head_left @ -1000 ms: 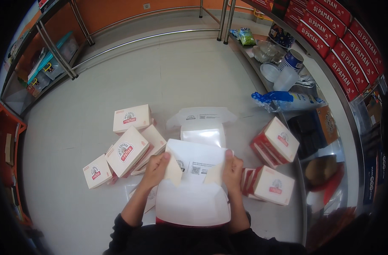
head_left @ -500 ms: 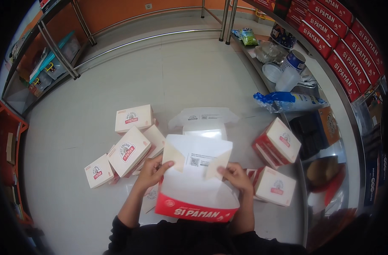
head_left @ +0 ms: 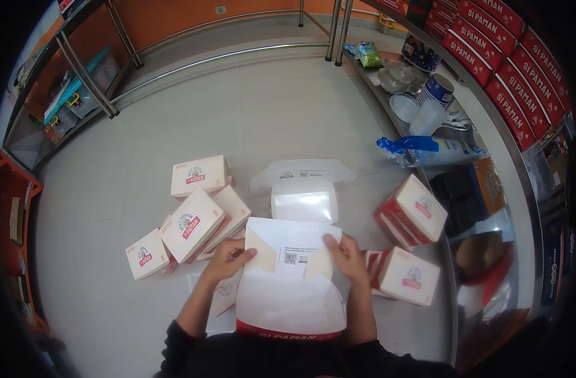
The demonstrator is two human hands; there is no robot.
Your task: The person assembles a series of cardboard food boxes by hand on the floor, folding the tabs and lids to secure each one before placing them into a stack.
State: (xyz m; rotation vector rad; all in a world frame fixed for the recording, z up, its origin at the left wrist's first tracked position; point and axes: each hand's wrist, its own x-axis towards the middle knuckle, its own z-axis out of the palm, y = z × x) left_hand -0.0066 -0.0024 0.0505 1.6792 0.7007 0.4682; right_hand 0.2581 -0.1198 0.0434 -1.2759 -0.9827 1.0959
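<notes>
I hold a white cardboard food box with a red base (head_left: 288, 302), open toward me, above a pale floor. My left hand (head_left: 228, 259) pinches its left corner flap. My right hand (head_left: 343, 252) grips the right corner flap beside the raised lid. Just beyond it stands another open white box (head_left: 304, 200) with its lid flipped back. Several closed white and red boxes (head_left: 190, 223) lie in a heap to the left. Two more closed boxes (head_left: 414, 214) sit to the right.
A steel counter (head_left: 439, 157) runs along the right, carrying stacked cups (head_left: 436, 94), a blue plastic sleeve (head_left: 426, 151) and snack bags. Red boxes (head_left: 508, 57) line the shelf above it. Metal rack legs (head_left: 86, 75) and storage bins stand at the far left.
The box tilted back toward me, so its red front sank to the picture's lower edge and the white inside shows. Both hands shifted onto the corner flaps.
</notes>
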